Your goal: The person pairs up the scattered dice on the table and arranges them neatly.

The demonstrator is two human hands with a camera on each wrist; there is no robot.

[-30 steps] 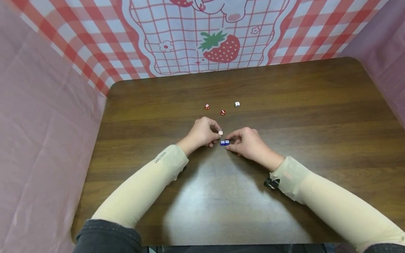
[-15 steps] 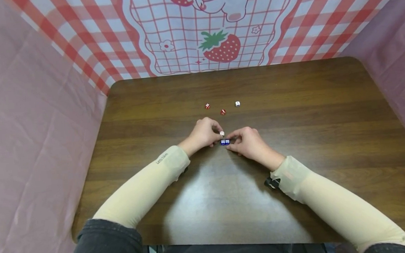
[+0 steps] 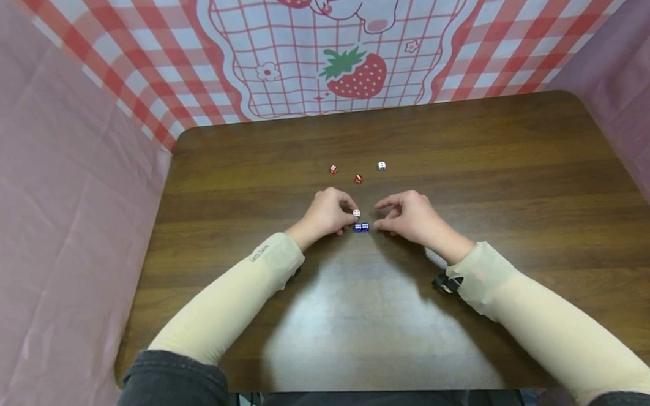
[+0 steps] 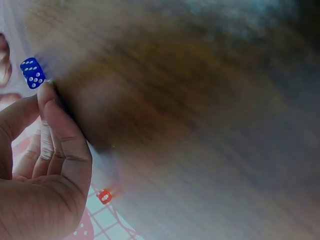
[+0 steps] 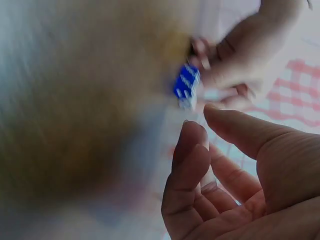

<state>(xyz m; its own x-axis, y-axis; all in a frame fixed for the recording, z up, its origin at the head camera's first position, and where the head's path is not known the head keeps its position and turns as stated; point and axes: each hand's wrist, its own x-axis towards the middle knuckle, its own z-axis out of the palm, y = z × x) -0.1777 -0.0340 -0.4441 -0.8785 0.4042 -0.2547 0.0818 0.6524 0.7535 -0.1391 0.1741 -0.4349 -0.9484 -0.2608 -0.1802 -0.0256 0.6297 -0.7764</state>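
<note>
Showing a red-and-white checked cloth backdrop (image 3: 124, 60) at the back, bearing a white, red-gridded panel (image 3: 300, 51) with red strawberries (image 3: 365, 78). Flanking it with creased pale pink fabric (image 3: 55, 211) at left and mauve-pink fabric (image 3: 622, 89) at right. Spreading a brown wood-grain tabletop (image 3: 493, 151) with rounded corners between, catching a pale glare (image 3: 373, 335) near the front.

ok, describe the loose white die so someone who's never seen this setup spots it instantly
On the brown table, look toward the strawberry-print cloth at the far edge. Three dice lie apart there, and the white die is the rightmost in the head view. Its two neighbours are red dice; the other white die is pinched by the left hand.
</note>
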